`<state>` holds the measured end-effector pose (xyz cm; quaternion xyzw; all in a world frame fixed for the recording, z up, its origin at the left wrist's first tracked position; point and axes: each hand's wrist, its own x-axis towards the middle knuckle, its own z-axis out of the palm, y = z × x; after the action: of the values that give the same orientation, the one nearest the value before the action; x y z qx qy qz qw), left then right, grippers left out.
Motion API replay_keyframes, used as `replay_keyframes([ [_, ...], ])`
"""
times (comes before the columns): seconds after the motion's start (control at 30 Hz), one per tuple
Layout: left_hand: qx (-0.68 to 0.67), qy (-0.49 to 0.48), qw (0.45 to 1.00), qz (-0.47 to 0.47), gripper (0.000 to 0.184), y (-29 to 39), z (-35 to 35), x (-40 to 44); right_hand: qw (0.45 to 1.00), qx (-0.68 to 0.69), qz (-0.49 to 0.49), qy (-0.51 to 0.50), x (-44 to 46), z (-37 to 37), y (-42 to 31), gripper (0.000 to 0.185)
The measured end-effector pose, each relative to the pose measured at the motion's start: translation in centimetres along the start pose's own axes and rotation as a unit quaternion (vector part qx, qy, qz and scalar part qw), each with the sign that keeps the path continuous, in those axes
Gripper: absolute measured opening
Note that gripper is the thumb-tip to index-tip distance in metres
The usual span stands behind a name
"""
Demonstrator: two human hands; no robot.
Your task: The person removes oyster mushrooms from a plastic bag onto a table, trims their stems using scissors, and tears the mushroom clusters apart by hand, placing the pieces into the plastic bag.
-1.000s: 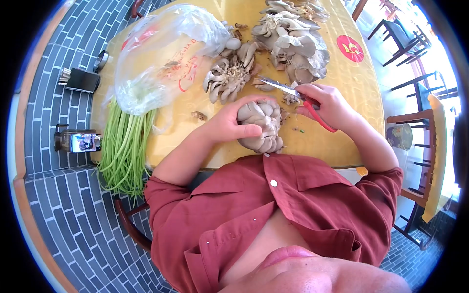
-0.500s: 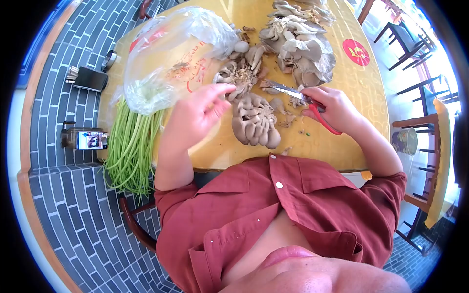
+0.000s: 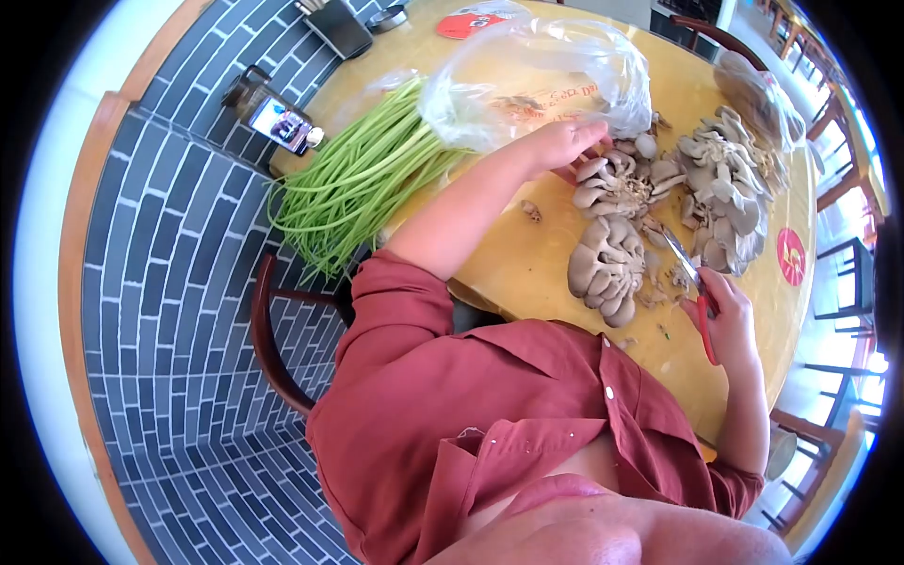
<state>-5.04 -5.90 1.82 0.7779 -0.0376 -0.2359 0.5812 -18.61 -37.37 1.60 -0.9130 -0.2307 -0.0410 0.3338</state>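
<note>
Mushrooms lay in separate masses across the right half of the table [image 3: 494, 259], all on its yellow cover. Near clump [image 3: 607, 268] sat closest to the near edge, gills and stems bunched, just below the fingertips of neither hand. Middle clump [image 3: 617, 184] lay directly beyond it. Large heap [image 3: 725, 193] spread toward the right edge, short of a red round emblem [image 3: 792, 256].

Left hand [image 3: 570, 149] reached over the table to the left side of the middle clump, beside the clear plastic bag [image 3: 537, 85]. Its fingers were bent, grouped close together, at the clump's outer caps; whether they pinched a cap could not be told, the fingertips being partly hidden.

Right hand [image 3: 725, 315] held red-handled scissors [image 3: 695, 278], fingers curled closed around the grips. Blades pointed away from the near edge, over small scraps [image 3: 652, 287], between near clump and large heap. Near clump lay left of these fingers, apart from them.

Long green stalks [image 3: 363, 169] lay at the left edge, partly overhanging it, tops by the bag. Second bag [image 3: 761, 97] stood at the far right corner, beside the large heap. Small brown fragment [image 3: 531, 211] lay alone, left of the clumps.
</note>
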Motion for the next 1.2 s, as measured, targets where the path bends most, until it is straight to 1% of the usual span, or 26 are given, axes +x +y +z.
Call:
replay_keyframes([
  [0.03,-0.056,-0.014,0.998,-0.024,0.041,0.0,0.0,0.1,1.0,-0.002,0.001,-0.003,0.0,0.0,-0.2,0.042],
  [0.13,-0.082,-0.01,0.997,-0.006,0.046,-0.7,0.4,0.3,1.0,-0.003,-0.001,-0.003,-0.1,0.0,-0.2,0.041],
  [0.23,-0.117,-0.026,0.993,0.01,0.047,-0.8,1.1,0.3,1.0,0.002,-0.014,0.003,0.0,0.0,-0.3,0.041],
  [0.33,-0.097,-0.05,0.994,-0.018,0.057,0.2,2.0,0.0,1.0,0.003,-0.03,0.007,0.0,0.0,-0.2,0.042],
  [0.43,-0.088,-0.069,0.993,0.036,0.066,-0.3,2.3,0.9,0.999,0.005,-0.031,0.007,-0.1,0.0,-0.1,0.043],
  [0.53,-0.118,-0.094,0.987,0.06,0.076,0.3,2.9,0.4,0.999,0.002,-0.032,0.01,-0.1,0.0,0.0,0.044],
  [0.63,-0.047,-0.077,0.993,0.081,0.083,1.2,3.5,-0.1,0.999,0.002,-0.034,0.006,-0.1,0.0,0.0,0.044],
  [0.73,-0.043,-0.094,0.993,0.055,0.085,1.9,3.6,-0.2,0.999,0.006,-0.038,0.001,-0.1,0.0,0.0,0.044],
  [0.83,-0.028,-0.126,0.989,0.074,0.082,1.7,3.6,0.7,0.999,0.001,-0.05,0.005,-0.1,0.0,0.1,0.043],
  [0.93,-0.038,-0.128,0.99,0.042,0.078,1.5,3.8,1.7,0.999,-0.005,-0.052,0.0,0.0,-0.1,-0.1,0.043],
  [1.03,-0.056,-0.137,0.989,-0.022,0.075,2.8,3.7,0.9,0.999,-0.014,-0.043,-0.017,0.0,-0.2,-0.2,0.042],
  [1.2,-0.03,-0.123,0.992,-0.027,0.065,2.9,3.9,1.3,0.998,-0.021,-0.056,-0.015,0.0,-0.2,-0.3,0.041],
])
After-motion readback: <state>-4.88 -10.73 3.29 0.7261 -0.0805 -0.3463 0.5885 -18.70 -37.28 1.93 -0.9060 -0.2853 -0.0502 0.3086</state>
